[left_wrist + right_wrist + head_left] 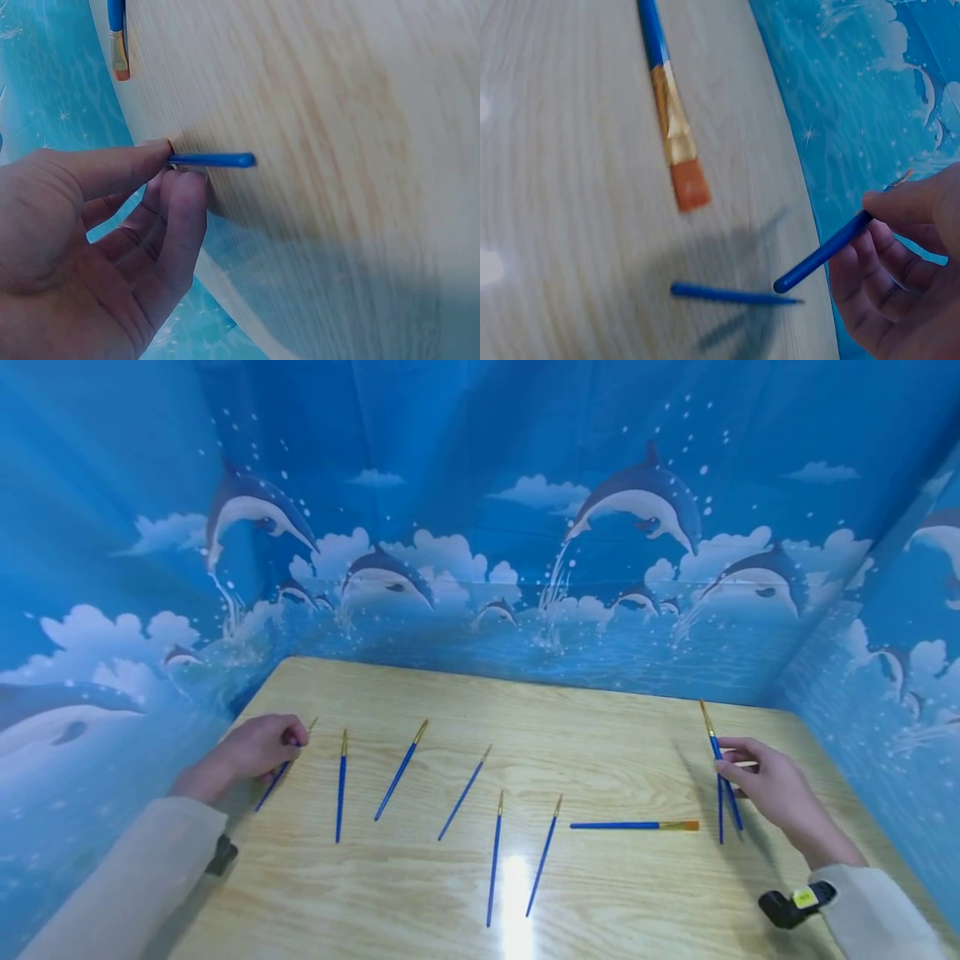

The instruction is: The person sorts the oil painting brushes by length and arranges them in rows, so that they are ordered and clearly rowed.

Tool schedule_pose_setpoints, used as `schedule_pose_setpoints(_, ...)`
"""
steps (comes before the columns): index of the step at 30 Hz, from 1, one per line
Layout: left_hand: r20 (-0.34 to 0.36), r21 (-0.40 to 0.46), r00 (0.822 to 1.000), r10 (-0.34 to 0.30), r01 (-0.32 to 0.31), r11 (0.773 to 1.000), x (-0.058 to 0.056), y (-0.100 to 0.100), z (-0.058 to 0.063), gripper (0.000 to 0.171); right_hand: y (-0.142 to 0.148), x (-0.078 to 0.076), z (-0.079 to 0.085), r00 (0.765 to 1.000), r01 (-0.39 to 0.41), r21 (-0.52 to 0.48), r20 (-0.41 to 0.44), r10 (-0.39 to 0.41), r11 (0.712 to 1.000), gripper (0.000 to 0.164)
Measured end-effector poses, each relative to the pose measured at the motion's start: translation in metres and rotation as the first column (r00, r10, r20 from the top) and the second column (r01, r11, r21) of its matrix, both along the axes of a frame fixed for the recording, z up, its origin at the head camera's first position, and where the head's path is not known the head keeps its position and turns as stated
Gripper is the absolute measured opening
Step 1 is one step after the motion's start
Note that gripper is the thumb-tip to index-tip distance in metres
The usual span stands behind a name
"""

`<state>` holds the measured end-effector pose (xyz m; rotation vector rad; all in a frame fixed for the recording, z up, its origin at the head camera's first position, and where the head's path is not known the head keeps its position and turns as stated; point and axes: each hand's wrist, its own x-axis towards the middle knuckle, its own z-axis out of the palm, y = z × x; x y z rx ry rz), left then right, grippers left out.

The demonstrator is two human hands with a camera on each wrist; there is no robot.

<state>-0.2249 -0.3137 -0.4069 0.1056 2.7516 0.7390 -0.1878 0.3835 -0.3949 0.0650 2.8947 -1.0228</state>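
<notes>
At the far left of the table, my left hand (251,750) pinches a thin blue paintbrush (271,787) between thumb and fingers. In the left wrist view, the rounded end of its handle (217,160) sticks out past the fingertips, low over the wood. At the right, my right hand (776,783) grips another blue paintbrush (732,804) with thumb and fingers, tilted, bristles toward the back. A second, thinner brush (720,293) lies on the table below it, its front part hidden by the hand in the head view.
Between the hands, several blue brushes lie spread out on the wood-grain table (600,743), among them a slanted one (401,769) and a sideways flat brush (615,826) with orange bristles. A dolphin-print curtain (465,510) surrounds the table's back and sides.
</notes>
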Motion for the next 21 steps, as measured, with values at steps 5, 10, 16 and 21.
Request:
schedule_pose_setpoints(5,0.03,0.026,0.999,0.029,-0.029,0.999,0.0,-0.002,0.0,0.008,-0.019,-0.013,0.007,0.998,0.014,-0.121,0.066,-0.006,0.993,0.06)
schedule_pose_setpoints(10,0.047,0.022,0.997,0.054,-0.055,0.998,0.0,-0.002,-0.001,0.009,-0.036,-0.025,0.01,0.996,0.015,-0.168,0.089,0.0,0.986,0.061)
schedule_pose_setpoints(16,0.061,0.021,0.996,0.069,-0.07,0.997,-0.001,-0.001,-0.001,0.009,-0.055,-0.036,0.007,0.991,0.031,-0.221,0.132,-0.001,0.975,0.061)
schedule_pose_setpoints(21,0.063,0.032,0.995,0.077,-0.079,0.996,-0.001,-0.001,-0.002,0.01,-0.069,-0.042,0.002,0.988,0.046,-0.239,0.153,-0.009,0.97,0.06)
